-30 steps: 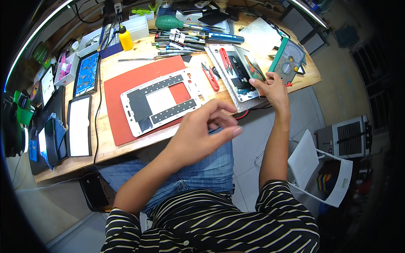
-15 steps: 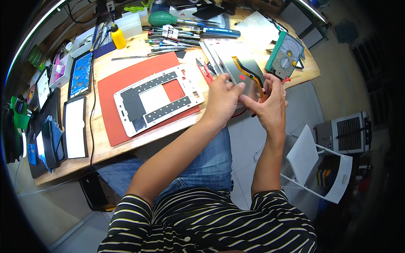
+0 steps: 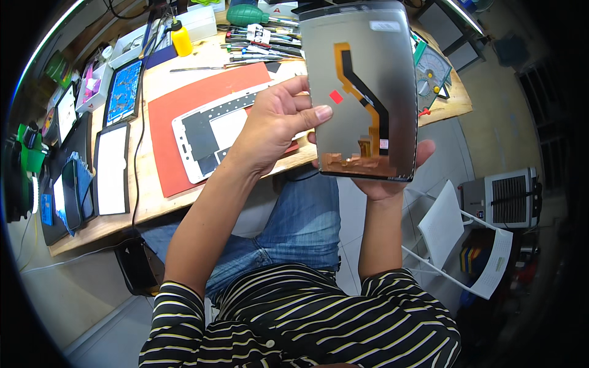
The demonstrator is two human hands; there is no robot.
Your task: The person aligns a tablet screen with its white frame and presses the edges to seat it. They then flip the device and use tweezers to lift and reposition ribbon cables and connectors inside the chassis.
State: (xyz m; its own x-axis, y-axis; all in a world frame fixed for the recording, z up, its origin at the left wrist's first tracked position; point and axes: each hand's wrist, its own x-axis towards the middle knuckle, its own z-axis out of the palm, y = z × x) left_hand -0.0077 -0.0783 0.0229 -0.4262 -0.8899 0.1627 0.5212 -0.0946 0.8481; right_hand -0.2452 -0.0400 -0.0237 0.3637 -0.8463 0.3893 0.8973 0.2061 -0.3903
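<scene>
Pale wooden worktop [image 3: 452, 105] stretches away behind a thin grey rectangular display panel [image 3: 381, 70], raised near its edge. The left hand [image 3: 276, 122] pinches one side, thumb closed over the back; the right hand [image 3: 380, 189] cups beneath, fingers mostly hidden. Likely an inspection; next calls for sparing the orange-and-black ribbon cable [image 3: 376, 119]. I can't read the small white label [image 3: 384, 26]

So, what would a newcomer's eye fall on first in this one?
Probably the big grey panel held up right of centre, its orange-and-black ribbon cable angling down its face. The left hand grips its left edge; the right hand, mostly hidden, is behind its lower part. Next, the white frame over the orange-red mat to the left.
</scene>
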